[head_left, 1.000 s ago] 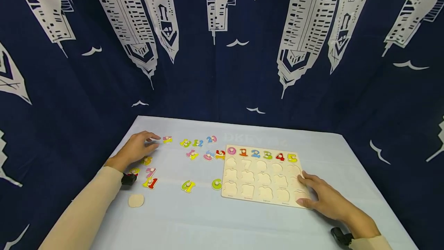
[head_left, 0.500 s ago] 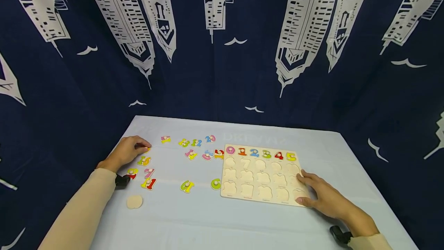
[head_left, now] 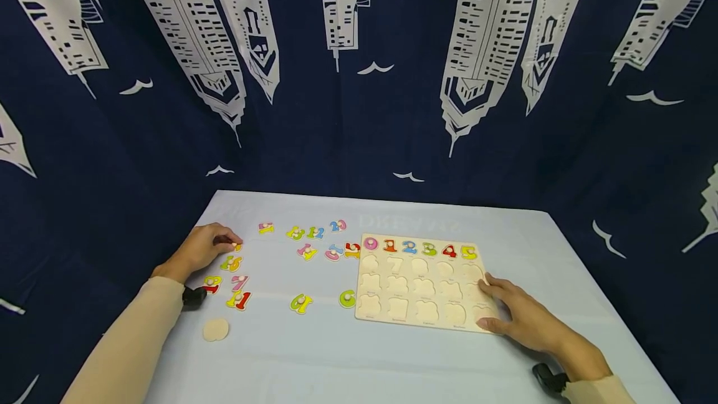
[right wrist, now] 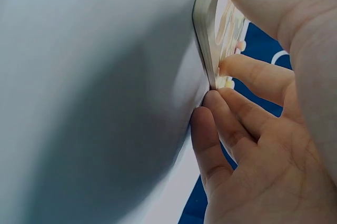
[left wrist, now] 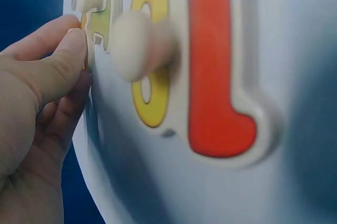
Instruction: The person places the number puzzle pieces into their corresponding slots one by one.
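Observation:
My left hand (head_left: 196, 249) pinches a small orange-yellow puzzle piece (head_left: 238, 246) between thumb and fingers at the left of the table. In the left wrist view the same thin piece (left wrist: 89, 50) shows edge-on at the fingertips, its number hidden. Nearer that camera lies a knobbed piece with a yellow loop and a red stroke (left wrist: 210, 66). My right hand (head_left: 524, 318) rests on the right end of the wooden number board (head_left: 407, 271), thumb and index over its face. Other fingers of the right hand (right wrist: 258, 124) lie against the board's edge (right wrist: 206, 29).
Numbers 0 to 5 (head_left: 429, 249) fill the board's top row, above bare recesses. Several knobbed pieces (head_left: 306, 252) lie left of the board, including a 9 (head_left: 301, 303) and a green piece (head_left: 347, 298) at its edge. A plain piece (head_left: 215, 330) lies near the left sleeve.
My left hand has drawn back leftward and toward me from the far-left pieces, and its fingers have come together on the orange-yellow piece. The right hand stays on the board.

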Motion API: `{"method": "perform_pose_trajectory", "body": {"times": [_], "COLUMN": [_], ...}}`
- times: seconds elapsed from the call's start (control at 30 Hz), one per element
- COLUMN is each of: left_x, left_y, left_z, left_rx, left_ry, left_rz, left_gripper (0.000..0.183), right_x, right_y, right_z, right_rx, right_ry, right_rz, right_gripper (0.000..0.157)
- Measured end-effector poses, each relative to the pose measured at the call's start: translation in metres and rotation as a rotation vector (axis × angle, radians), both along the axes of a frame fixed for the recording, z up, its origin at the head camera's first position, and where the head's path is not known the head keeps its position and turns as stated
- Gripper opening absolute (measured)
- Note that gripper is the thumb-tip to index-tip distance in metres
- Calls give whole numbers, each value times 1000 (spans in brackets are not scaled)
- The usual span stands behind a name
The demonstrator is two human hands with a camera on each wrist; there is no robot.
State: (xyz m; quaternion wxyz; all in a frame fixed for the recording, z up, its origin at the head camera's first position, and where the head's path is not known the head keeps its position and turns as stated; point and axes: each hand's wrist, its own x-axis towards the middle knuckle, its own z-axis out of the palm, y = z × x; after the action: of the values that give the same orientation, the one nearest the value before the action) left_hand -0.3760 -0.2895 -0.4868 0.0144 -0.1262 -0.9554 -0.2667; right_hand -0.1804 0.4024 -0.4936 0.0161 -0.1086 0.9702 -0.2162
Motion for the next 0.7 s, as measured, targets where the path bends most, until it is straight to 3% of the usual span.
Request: {"method": "perform_pose_trajectory", "body": {"times": [0.23, 0.43, 0.7], "left_x": [-2, 2, 3], "left_y": [4, 14, 49], "left_z": [-5, -1, 9], "left_rx": [-31, -7, 27], "left_ry": [54, 133, 235], "left_rz": [12, 32, -36], "left_gripper": [4, 12, 17], "right_x": [1, 1, 0], "right_y": [0, 0, 0], "right_z": [-1, 0, -2], "right_rx": [-2, 1, 10], "right_ry": [11, 5, 9], "right_rz": [4, 4, 2], "right_gripper": [94, 94, 94]}}
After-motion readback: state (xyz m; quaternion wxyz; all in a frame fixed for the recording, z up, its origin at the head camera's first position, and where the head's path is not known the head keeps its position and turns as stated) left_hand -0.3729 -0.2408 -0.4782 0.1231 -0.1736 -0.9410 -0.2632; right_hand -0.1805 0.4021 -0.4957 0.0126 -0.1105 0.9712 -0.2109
